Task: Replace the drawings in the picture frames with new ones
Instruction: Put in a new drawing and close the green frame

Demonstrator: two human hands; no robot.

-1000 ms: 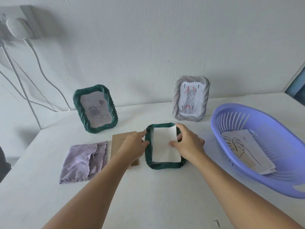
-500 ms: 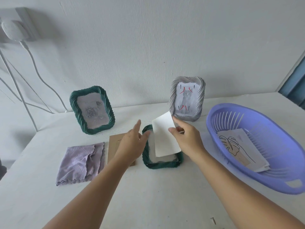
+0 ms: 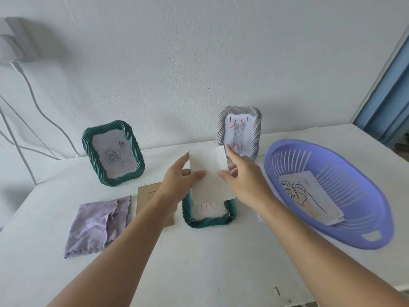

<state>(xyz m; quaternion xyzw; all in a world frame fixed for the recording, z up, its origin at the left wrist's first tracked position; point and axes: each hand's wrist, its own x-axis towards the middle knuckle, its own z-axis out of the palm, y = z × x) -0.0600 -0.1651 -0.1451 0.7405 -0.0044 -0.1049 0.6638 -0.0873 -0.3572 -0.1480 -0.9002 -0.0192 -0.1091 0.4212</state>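
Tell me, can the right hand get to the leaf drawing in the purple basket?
Probably yes. The leaf drawing lies uncovered in the open purple basket, just beside the right hand, with nothing between them. But that hand is busy holding the white paper along with the left hand.

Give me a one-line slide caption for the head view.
Both hands, left and right, lift a white sheet above the green frame lying flat on the table.

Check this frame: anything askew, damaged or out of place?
Nothing damaged. One green frame lies flat, opened, its brown backing board loose beside it; both hands hold a white sheet above it. That fits the swap. A small screw lies stray near the table's front edge.
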